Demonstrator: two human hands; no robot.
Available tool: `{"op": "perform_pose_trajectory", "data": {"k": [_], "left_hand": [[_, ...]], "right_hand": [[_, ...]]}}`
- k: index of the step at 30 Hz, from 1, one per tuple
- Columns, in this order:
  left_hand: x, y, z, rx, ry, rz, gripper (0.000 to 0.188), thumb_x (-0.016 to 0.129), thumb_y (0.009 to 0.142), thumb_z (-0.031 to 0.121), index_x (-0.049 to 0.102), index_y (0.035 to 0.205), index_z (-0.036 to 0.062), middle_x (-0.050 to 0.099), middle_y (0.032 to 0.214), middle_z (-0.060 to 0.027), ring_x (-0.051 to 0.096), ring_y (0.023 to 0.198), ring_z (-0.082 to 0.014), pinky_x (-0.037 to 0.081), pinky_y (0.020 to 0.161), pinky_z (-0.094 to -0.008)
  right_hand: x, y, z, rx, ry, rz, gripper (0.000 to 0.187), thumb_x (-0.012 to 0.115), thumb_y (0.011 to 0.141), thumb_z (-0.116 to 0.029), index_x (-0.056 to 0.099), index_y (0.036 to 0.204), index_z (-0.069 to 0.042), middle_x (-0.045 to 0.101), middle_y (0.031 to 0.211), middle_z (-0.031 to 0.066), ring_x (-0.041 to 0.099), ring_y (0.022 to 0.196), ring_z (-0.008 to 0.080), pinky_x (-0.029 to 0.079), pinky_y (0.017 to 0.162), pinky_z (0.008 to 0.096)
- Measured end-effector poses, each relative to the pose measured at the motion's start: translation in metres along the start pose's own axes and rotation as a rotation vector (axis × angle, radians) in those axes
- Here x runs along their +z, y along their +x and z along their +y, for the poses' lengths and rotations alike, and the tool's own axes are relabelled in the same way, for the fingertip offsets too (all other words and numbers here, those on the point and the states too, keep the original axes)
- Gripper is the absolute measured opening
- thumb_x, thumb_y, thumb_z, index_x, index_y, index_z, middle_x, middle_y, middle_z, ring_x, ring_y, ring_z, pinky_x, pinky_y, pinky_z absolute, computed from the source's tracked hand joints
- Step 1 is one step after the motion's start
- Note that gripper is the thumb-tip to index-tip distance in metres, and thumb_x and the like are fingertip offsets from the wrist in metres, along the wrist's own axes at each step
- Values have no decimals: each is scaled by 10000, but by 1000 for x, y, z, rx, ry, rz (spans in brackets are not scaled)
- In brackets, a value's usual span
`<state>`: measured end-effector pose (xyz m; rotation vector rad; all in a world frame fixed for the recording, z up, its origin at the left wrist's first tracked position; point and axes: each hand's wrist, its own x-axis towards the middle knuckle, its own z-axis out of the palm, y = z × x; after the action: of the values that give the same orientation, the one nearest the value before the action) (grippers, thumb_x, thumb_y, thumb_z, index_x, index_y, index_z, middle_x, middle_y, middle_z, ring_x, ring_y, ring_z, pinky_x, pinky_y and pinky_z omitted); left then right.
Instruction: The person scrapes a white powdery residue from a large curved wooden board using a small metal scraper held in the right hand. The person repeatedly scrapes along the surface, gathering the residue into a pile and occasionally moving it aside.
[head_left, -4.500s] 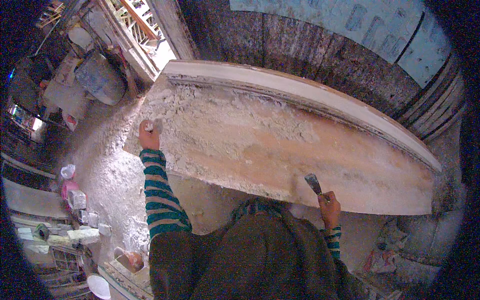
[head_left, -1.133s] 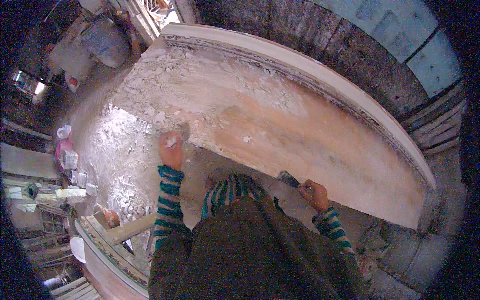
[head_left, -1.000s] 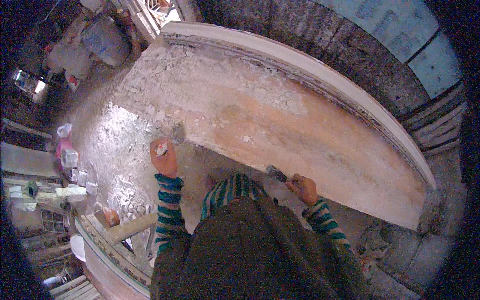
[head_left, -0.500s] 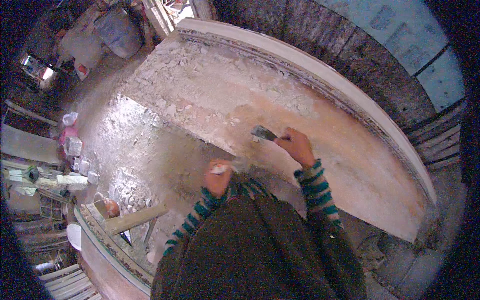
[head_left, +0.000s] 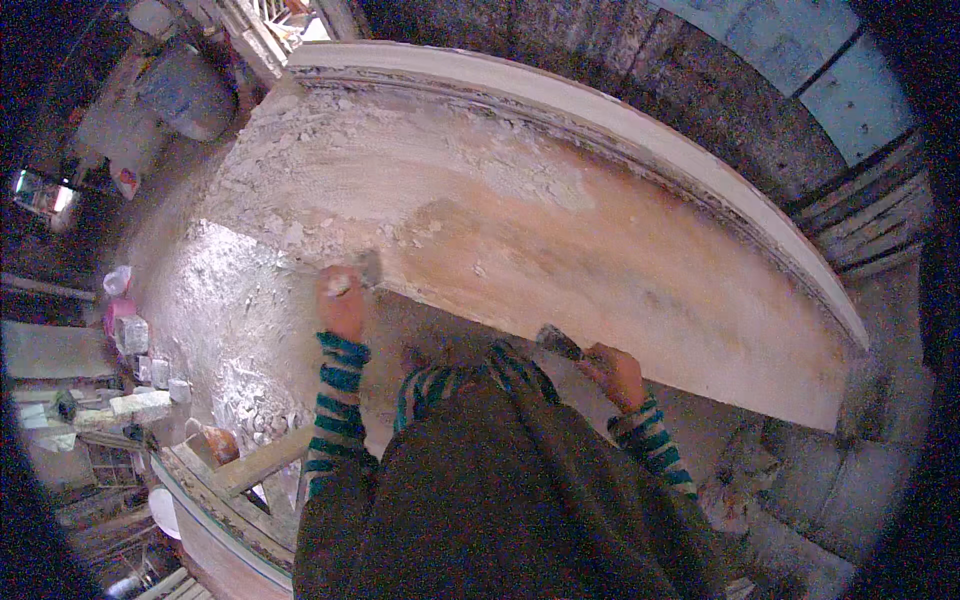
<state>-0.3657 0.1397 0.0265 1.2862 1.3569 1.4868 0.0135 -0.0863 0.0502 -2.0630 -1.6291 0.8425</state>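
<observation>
The left hand (head_left: 341, 305) grips a scraper (head_left: 371, 268), blade just right of it; the right hand (head_left: 615, 375) grips a second scraper (head_left: 560, 343), blade leftward. Crumbs (head_left: 275, 165) beyond the left hand could spill over the counter's (head_left: 620, 270) near edge if dragged carelessly.

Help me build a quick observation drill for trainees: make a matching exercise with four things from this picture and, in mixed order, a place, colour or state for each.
Things
1. left hand
2. barrel
3. right hand
4. board

Descriptions
A. wide, with a pale, curved far rim
B. gripping a dark-bladed scraper, right of the picture's centre
C. closed, by the near edge, left of centre
D. bluish, in the upper left

Pairs: 1-C, 2-D, 3-B, 4-A
</observation>
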Motion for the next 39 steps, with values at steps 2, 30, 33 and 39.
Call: {"op": "perform_pose_trajectory", "data": {"k": [2,30,33,39], "left_hand": [[-12,-6,20,194,277,44,153,615,771,-4,525,874,64,543,820,-28,516,743,-118,445,702,-266],[-7,-79,-26,-97,116,51,113,629,812,72,544,881,43,579,831,-40,546,749,-117,453,682,-247],[-6,-78,-20,4,168,64,112,627,814,76,544,881,43,575,816,-34,541,737,-111,452,678,-244],[1,-79,-18,-46,112,100,111,625,818,88,543,878,45,564,778,-22,524,701,-103,437,640,-237]], "right_hand": [[14,10,-3,-46,-36,-32,273,622,780,-335,626,907,-94,649,834,126,623,760,314,488,675,377],[23,57,-51,-181,-218,-117,300,512,828,-379,594,886,-96,622,814,150,596,748,354,471,662,446],[-3,50,-51,-38,-309,-199,254,584,799,-366,621,878,-127,640,793,108,615,735,304,483,636,390],[-9,44,-35,-91,-376,-124,230,607,786,-331,619,864,-115,642,790,103,617,723,298,486,625,391]]}}
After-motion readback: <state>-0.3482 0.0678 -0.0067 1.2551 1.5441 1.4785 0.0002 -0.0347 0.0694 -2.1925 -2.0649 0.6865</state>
